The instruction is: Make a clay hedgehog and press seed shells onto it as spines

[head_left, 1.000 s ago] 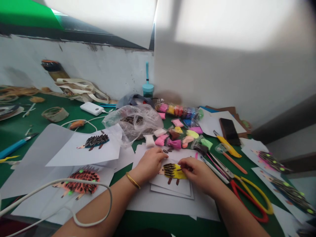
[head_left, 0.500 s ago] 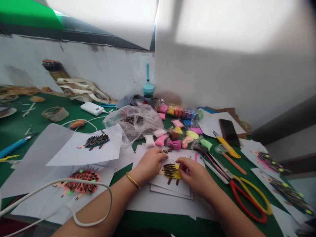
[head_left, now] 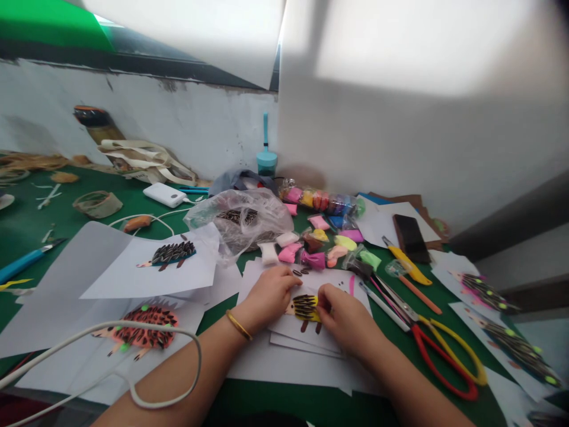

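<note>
Yellow hedgehog (head_left: 306, 308) lies on white sheet (head_left: 291, 332) between the 2 hands' fingertips. Right hand (head_left: 345, 319): fingers pinched narrow on its rear edge. Left hand (head_left: 270, 295): fingers loosely curled, tips pressing the sheet beside its snout.

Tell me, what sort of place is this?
Probably a craft workshop: coloured clay packets, red-and-yellow scissors and a seed-covered yellow hedgehog on white paper lie on a green tabletop.

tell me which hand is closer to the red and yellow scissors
Right. The right hand sits on the yellow hedgehog, just left of the scissors; the left hand lies beyond it, farther away.
</note>
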Tool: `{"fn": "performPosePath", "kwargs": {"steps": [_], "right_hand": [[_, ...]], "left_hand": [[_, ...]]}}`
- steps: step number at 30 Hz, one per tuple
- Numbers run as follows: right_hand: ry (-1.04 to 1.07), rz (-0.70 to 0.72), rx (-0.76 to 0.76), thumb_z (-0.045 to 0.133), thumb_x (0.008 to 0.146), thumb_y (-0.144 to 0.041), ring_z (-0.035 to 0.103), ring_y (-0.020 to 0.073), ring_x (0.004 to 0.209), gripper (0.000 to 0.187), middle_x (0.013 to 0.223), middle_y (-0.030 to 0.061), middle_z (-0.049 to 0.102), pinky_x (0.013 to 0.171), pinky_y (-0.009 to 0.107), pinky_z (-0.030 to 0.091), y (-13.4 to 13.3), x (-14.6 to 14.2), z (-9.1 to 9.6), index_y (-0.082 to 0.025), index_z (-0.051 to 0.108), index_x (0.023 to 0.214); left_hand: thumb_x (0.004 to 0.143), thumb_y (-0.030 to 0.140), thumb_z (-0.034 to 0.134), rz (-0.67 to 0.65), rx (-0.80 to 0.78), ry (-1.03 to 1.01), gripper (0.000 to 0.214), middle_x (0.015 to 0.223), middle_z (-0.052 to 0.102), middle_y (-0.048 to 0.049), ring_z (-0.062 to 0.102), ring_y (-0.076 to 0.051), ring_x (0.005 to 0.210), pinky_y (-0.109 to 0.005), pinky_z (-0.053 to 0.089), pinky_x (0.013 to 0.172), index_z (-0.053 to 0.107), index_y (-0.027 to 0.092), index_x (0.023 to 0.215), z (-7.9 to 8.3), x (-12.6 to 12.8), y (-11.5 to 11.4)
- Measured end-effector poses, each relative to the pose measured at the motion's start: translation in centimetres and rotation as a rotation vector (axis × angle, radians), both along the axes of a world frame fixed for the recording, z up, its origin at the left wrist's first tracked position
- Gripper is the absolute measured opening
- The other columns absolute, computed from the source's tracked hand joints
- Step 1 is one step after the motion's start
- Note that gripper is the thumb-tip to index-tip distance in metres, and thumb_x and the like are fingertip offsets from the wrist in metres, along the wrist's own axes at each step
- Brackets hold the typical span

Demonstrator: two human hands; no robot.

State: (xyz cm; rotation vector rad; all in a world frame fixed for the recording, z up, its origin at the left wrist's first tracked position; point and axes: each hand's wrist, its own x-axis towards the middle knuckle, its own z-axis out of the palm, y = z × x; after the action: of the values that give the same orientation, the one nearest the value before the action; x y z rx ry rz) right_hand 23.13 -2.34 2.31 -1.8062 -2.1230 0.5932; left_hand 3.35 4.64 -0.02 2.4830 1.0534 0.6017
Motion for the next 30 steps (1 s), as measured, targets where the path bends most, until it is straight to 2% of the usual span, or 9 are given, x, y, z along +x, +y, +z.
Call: {"fn": "performPosePath", "kwargs": {"steps": [9,17,21,25,30], "right_hand": [[-0.013,-0.008,-0.014,0.051,0.082,-0.011,0.055,0.0147,0.066,0.012,0.076,-0.0006,0.064,0.057,0.024,0.028,-0.1,-0.3,-0.1,-0.022,0.047,0.083],[0.064,-0.007,-0.054,0.055,0.082,-0.016,0.057,0.0154,0.072,0.012,0.083,-0.0008,0.064,0.062,0.025,0.036,0.1,0.5,-0.1,-0.023,0.053,0.091],[0.06,0.04,0.003,0.061,0.078,-0.016,0.056,0.0165,0.079,0.013,0.088,0.0009,0.062,0.069,0.027,0.04,0.3,1.7,0.2,-0.022,0.061,0.088],[0.088,0.1,-0.016,0.059,0.081,-0.015,0.057,0.0163,0.08,0.013,0.089,0.0023,0.062,0.071,0.027,0.042,0.5,2.1,0.2,-0.023,0.068,0.084],[0.12,0.11,0.007,0.056,0.085,-0.017,0.057,0.0169,0.08,0.014,0.087,0.0031,0.061,0.071,0.028,0.043,0.6,1.7,-0.1,-0.022,0.069,0.083]], "left_hand": [[0.081,0.003,0.051,0.003,-0.007,0.001,0.035,0.094,0.066,-0.0065,0.059,-0.02,0.091,-0.032,0.047,0.082,0.072,0.019,0.105,-0.1,-0.1,0.0],[0.082,0.004,0.052,0.003,-0.012,0.008,0.034,0.096,0.066,-0.0067,0.059,-0.02,0.092,-0.033,0.047,0.083,0.072,0.019,0.105,0.1,0.0,-0.1],[0.082,0.004,0.051,0.002,-0.008,-0.003,0.035,0.097,0.066,-0.007,0.059,-0.02,0.093,-0.033,0.047,0.084,0.072,0.02,0.105,0.0,-0.1,-0.1],[0.082,0.004,0.051,0.005,-0.011,0.006,0.034,0.094,0.066,-0.007,0.059,-0.02,0.091,-0.033,0.047,0.082,0.072,0.019,0.104,0.0,-0.1,-0.1],[0.082,0.004,0.051,0.0,-0.003,-0.003,0.033,0.094,0.066,-0.0067,0.059,-0.02,0.09,-0.033,0.047,0.081,0.072,0.019,0.104,0.0,-0.1,-0.1]]}}
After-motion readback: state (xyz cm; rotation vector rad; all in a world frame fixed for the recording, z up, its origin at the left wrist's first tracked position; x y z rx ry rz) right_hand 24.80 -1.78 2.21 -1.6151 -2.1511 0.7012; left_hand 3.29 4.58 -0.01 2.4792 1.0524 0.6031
